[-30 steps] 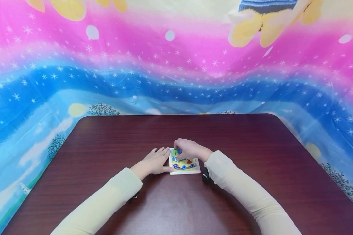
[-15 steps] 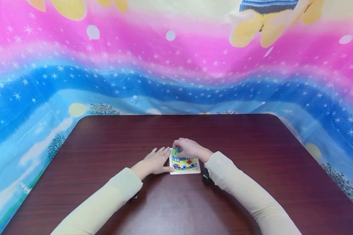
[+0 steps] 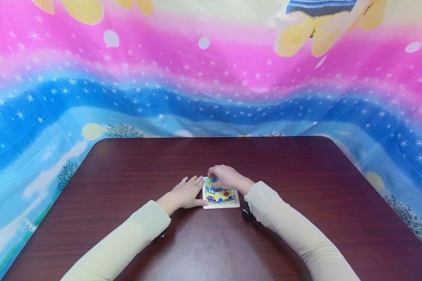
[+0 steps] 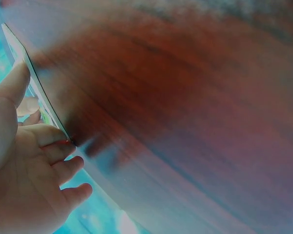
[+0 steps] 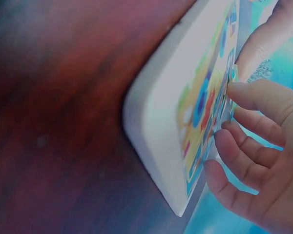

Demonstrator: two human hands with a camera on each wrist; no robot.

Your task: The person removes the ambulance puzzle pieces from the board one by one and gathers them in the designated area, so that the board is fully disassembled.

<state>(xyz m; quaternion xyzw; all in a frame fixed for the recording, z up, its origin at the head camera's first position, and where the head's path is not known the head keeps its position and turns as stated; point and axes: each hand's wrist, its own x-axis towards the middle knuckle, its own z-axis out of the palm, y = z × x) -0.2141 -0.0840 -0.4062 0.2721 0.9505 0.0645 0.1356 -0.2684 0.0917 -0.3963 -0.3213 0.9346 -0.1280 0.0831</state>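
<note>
Head view has the pale sleeves (image 3: 130,238) nearest, both reaching in over the table (image 3: 161,156). Left hand (image 3: 186,195) lies with fingers spread at the left edge of the board (image 3: 221,207), thumb touching that edge close to its near left corner; it seems to steady it and has not moved over the last second. The board rests flat on the table between the hands, its printed van (image 3: 221,196) facing up. Right hand (image 3: 226,178) is curled over the board's far part, thumb and fingertips apparently pinching a small piece (image 3: 214,180), partly hidden. That hand has risen slightly since a second ago, so more of the van's front shows; whether the piece sits flush, I cannot tell. The work therefore looks centred on the far left part. Beyond hangs a patterned cloth (image 3: 211,78).
</note>
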